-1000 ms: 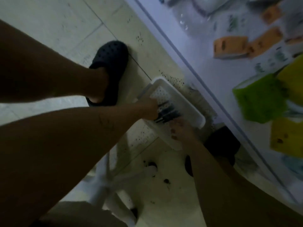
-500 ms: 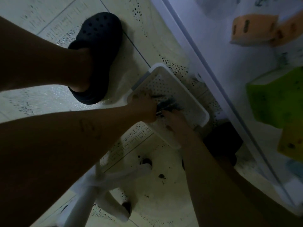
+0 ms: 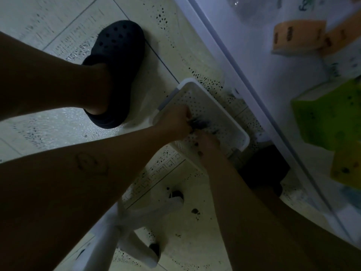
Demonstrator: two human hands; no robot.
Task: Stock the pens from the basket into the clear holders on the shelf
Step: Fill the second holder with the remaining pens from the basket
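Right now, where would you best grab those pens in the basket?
Round the middle of the pens, from above, I'd say: they lie flat, bunched on the basket floor, and its raised rim blocks a sideways reach. The left hand seems to hold one end; the right hand is beside them.

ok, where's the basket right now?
Head view, centre-right: the white basket sits on the floor between the black clog and the shelf frame, left hand and right hand reaching into it.

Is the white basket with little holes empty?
No, dark pens lie in the white perforated plastic basket, gripped by the left hand.
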